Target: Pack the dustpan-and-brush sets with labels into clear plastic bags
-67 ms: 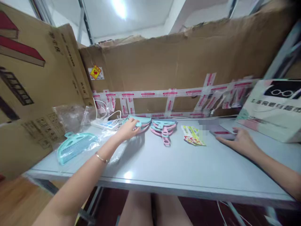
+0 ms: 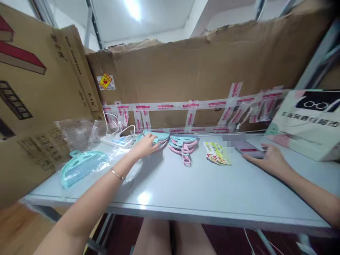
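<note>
My left hand [image 2: 145, 146] reaches over a stack of half-round teal and pink dustpans [image 2: 162, 135] at the back of the table, its fingers closed around a teal handle part that they mostly cover. Just right of it lies a second stack of teal and pink dustpans [image 2: 183, 141], with pink handles pointing towards me. On the far right, my right hand [image 2: 275, 161] has its thumb and fingers around the near right corner of a flat grey phone [image 2: 249, 149] lying on the table. Part of the phone is blurred out.
A teal dustpan [image 2: 79, 166] in clear plastic lies at the left, before a white power strip [image 2: 117, 141]. A yellow-green printed packet [image 2: 216, 153] lies right of the middle. Cardboard [image 2: 172, 71] walls the back, a carton [image 2: 53, 88] the left. A white printed bag [image 2: 305, 124] stands right.
My left fingers have straightened slightly over the teal handle, less of which shows now. The view has shifted a little; the right hand stays at the phone.
</note>
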The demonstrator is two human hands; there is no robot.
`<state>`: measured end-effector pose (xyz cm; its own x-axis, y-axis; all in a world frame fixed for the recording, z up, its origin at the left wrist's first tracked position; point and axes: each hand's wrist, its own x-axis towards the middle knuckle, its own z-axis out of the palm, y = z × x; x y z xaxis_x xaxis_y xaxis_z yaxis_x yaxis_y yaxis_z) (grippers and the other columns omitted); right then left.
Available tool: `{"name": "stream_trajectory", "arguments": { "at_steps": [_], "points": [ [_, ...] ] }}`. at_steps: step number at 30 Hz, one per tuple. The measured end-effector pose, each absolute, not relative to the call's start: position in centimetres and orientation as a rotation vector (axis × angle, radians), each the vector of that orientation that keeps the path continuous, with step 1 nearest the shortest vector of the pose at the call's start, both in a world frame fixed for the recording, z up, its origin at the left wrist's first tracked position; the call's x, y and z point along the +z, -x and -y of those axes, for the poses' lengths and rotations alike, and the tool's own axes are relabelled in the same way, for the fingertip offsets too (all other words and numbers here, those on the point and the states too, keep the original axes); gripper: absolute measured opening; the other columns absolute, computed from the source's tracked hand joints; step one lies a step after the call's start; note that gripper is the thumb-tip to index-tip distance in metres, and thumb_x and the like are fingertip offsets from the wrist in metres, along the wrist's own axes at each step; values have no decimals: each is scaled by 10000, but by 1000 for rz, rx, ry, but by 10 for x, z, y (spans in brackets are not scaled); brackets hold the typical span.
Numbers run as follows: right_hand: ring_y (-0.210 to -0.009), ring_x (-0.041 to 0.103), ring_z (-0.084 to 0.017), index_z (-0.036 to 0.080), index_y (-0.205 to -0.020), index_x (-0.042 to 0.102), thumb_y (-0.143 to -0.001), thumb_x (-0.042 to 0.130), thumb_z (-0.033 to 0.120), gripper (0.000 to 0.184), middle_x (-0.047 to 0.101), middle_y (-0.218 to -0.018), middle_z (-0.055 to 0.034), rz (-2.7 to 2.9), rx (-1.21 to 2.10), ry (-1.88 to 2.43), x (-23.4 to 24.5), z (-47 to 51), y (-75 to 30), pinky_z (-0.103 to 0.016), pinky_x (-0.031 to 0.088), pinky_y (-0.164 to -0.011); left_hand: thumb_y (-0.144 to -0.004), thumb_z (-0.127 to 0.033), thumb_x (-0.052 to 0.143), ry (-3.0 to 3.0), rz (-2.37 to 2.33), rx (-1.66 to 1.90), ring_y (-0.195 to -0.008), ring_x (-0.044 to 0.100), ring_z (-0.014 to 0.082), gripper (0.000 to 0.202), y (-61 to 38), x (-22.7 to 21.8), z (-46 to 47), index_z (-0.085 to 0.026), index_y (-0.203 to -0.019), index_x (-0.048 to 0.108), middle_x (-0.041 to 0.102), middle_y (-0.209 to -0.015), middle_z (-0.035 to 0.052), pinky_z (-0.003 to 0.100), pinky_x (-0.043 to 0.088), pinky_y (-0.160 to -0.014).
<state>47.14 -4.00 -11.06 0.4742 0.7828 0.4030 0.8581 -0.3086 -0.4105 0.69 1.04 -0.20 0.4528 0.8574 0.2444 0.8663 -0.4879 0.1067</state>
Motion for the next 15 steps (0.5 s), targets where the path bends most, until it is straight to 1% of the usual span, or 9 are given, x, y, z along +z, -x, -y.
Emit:
{"name": "stream_trajectory", "arguments": {
  "at_steps": [2,4,6,9,12,15],
  "points": [
    [-1163,498,-367,-14,-1245,450,-666,642,512,805,519,-1235,-273,1337,-175,2133,-112,40,-473,-384,393,-985,-870,-378,437,2639,1589,-414,-879,584,230,300,-11,-5,-19,-144,-936,613,581,-972,102,326,440,-783],
    [-1152,506,-373,12,-1235,454,-667,613,556,802,525,-1230,-267,1301,-169,2107,-114,40,-475,-393,400,-976,-859,-343,454,2625,1593,-423,-831,584,225,254,-12,-8,-24,-155,-798,613,594,-877,86,316,435,-741],
    [-1139,511,-385,35,-1217,465,-664,583,595,795,536,-1209,-265,1284,-170,2085,-116,39,-479,-411,403,-965,-851,-306,468,2604,1594,-447,-800,580,215,225,-12,-11,-27,-164,-729,593,594,-825,71,305,427,-716],
    [-1149,498,-394,66,-1205,471,-681,542,606,756,536,-1198,-269,1297,-174,2072,-117,37,-483,-432,397,-958,-856,-280,465,2549,1610,-506,-772,567,203,196,-11,-11,-26,-170,-733,571,582,-836,67,301,418,-685],
    [-1152,494,-398,91,-1194,482,-699,540,567,689,542,-1179,-280,1277,-175,2061,-116,37,-484,-445,398,-942,-875,-250,443,2488,1591,-594,-783,556,198,170,-10,-3,-22,-169,-776,555,564,-880,72,307,418,-690],
    [-1127,520,-377,123,-1171,517,-720,546,532,610,567,-1129,-283,1267,-224,1982,-107,45,-479,-448,431,-881,-881,-234,455,2407,1475,-730,-746,543,182,148,-1,14,-8,-170,-774,535,545,-840,56,297,420,-667]
  ]
}}
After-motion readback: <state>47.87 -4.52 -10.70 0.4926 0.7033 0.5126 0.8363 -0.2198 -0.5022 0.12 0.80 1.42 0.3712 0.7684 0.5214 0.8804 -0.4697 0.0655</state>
